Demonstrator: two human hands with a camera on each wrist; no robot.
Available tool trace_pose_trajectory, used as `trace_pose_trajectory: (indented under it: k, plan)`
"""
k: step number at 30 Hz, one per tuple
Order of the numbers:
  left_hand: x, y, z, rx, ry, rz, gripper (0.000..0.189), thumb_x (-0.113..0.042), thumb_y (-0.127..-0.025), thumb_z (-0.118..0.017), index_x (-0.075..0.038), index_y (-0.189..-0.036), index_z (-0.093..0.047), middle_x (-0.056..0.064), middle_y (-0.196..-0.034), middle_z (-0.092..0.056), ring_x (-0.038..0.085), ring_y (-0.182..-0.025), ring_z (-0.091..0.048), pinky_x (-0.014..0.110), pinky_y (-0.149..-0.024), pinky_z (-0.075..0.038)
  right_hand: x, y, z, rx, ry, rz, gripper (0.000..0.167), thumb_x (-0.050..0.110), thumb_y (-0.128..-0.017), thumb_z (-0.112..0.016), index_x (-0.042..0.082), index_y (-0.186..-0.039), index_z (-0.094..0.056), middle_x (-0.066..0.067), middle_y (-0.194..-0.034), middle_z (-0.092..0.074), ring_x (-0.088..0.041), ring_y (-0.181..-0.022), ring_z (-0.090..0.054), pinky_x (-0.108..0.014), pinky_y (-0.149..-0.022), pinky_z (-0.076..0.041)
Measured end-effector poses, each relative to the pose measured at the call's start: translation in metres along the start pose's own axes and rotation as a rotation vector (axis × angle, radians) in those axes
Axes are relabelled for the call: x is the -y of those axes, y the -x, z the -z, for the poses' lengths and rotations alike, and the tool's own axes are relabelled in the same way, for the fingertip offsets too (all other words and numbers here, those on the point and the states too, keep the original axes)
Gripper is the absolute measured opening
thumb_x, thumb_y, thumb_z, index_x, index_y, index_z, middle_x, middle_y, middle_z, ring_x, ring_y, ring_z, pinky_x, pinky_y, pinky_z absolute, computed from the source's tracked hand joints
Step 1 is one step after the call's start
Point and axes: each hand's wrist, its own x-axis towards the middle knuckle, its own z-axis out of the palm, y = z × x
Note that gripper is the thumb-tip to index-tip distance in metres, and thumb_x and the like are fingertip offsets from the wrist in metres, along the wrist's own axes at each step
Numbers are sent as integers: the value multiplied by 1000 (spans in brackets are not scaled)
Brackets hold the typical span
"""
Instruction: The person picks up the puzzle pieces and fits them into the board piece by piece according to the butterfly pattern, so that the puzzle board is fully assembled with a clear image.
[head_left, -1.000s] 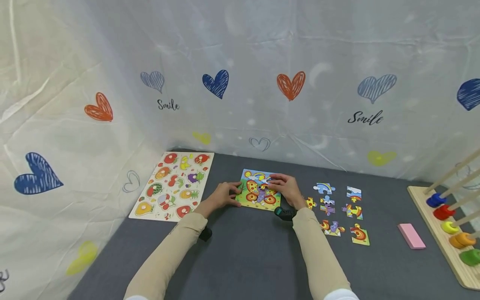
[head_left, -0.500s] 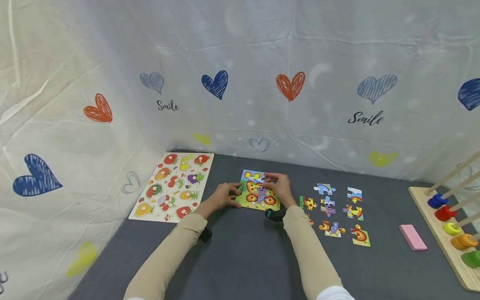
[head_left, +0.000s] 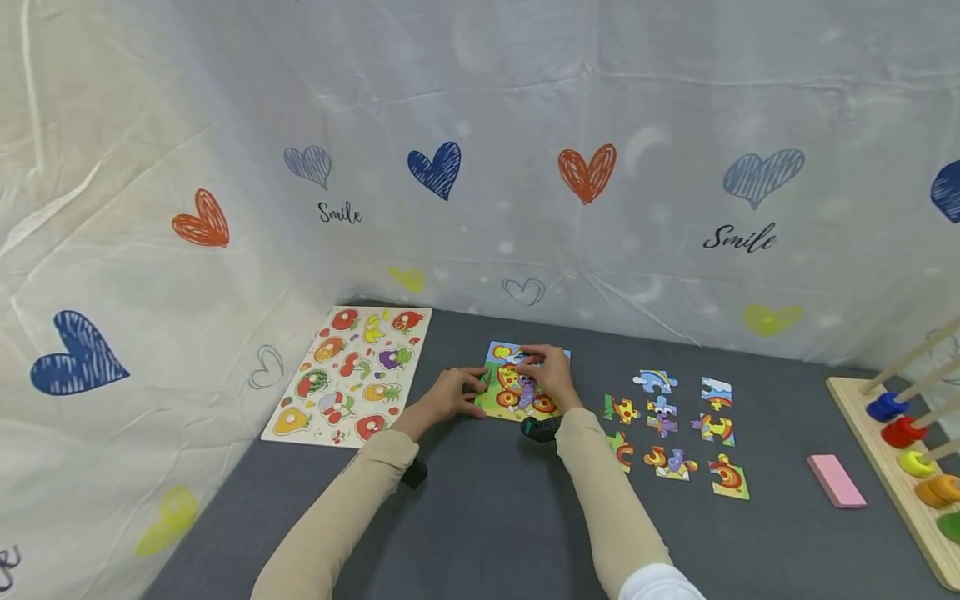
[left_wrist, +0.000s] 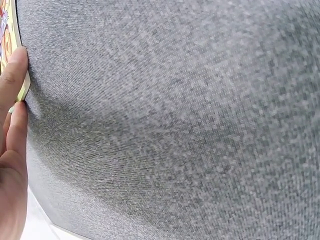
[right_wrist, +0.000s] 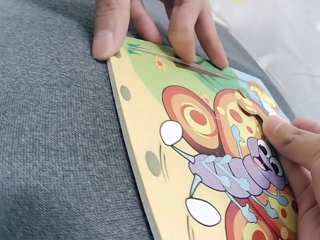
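A square puzzle board (head_left: 491, 408) with a butterfly picture lies on the dark grey table. My left hand (head_left: 448, 392) grips its near left corner; in the right wrist view the thumb touches the corner and the fingers rest along the left edge. Over the board's upper part, my right hand (head_left: 551, 373) pinches a jigsaw piece (right_wrist: 250, 106). In the right wrist view its yellow-orange knob shows past the thumb, while the fingers hide most of it. The left wrist view catches only a strip of the board (left_wrist: 20, 85) beside the left hand.
Several loose jigsaw pieces (head_left: 662, 417) lie spread right of the board. A fruit-picture board (head_left: 272, 433) lies at the left. Further right are a pink block (head_left: 836, 481) and a wooden peg base (head_left: 881, 454) with coloured rings. A heart-printed sheet (head_left: 510, 225) hangs behind the table.
My right hand has moved left over the butterfly board, uncovering more loose pieces beside its wrist. My left hand stays at the board's corner. The head view has shifted slightly.
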Motion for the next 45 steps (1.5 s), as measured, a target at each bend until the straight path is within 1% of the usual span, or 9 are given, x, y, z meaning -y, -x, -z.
trace_pose_trajectory:
  k: [2, 6, 10, 16, 28, 33, 36, 41, 45]
  plan:
    - [0, 0, 0, -1, 0, 4, 40, -1, -70, -82, 6, -108, -70, 17, -141, -48, 32, -126, -50, 25, -85, -53, 0, 0, 0, 2, 20, -13, 33, 3, -81, -75, -3, -113, -69, -15, -87, -68, -30, -86, -63, -37, -71, -54]
    - [0, 1, -2, 1, -8, -5, 39, -1, -71, -82, 7, -107, -70, 18, -141, -48, 33, -125, -50, 25, -85, -53, -1, -1, -2, -7, 56, -6, 33, 5, -81, -76, -3, -112, -69, -15, -91, -67, -30, -88, -62, -40, -74, -54]
    - [0, 0, -3, 3, -10, -6, 39, -3, -71, -82, 6, -107, -70, 17, -141, -49, 33, -125, -50, 25, -85, -53, -2, 0, -4, -22, 34, -5, 32, 5, -81, -76, -3, -112, -69, -15, -91, -65, -30, -90, -60, -39, -74, -53]
    - [2, 0, -3, -7, -39, -37, 38, -5, -72, -82, 5, -107, -70, 17, -139, -50, 33, -124, -51, 25, -84, -53, 0, 1, -6, -38, 0, -6, 32, 5, -81, -77, -2, -111, -68, -15, -90, -69, -30, -88, -62, -40, -73, -54]
    - [0, 0, -1, -6, -44, -41, 39, -5, -72, -82, 7, -108, -70, 18, -140, -49, 33, -124, -51, 25, -85, -53, 5, 2, -12, -57, -14, -31, 30, 6, -82, -76, -2, -110, -68, -16, -95, -71, -28, -88, -67, -38, -76, -55]
    - [2, 0, 0, -6, -66, -30, 40, -5, -72, -82, 6, -108, -70, 17, -140, -49, 32, -125, -50, 24, -85, -53, 9, 2, -14, -20, -18, -44, 36, 7, -82, -76, -3, -115, -66, -18, -102, -69, -30, -96, -67, -39, -82, -55]
    - [-1, 1, 0, 7, -92, -42, 39, -7, -72, -82, 6, -107, -70, 18, -140, -49, 33, -125, -50, 25, -86, -52, 9, 3, -15, -17, -26, -28, 37, 5, -82, -75, -5, -116, -65, -20, -105, -67, -32, -100, -66, -39, -84, -54]
    - [-3, 2, 1, 14, -119, -68, 39, -8, -73, -82, 6, -107, -70, 20, -139, -49, 34, -125, -50, 26, -86, -52, 9, 2, -21, -50, 8, 14, 32, 5, -82, -75, -4, -112, -67, -19, -101, -68, -31, -95, -67, -39, -82, -55]
    - [-1, 3, 1, 10, -107, -57, 39, -7, -72, -82, 6, -106, -70, 19, -140, -49, 33, -125, -50, 25, -87, -52, 12, 2, -22, -64, 47, 30, 28, 4, -82, -75, -4, -108, -69, -17, -94, -68, -30, -88, -67, -39, -79, -56]
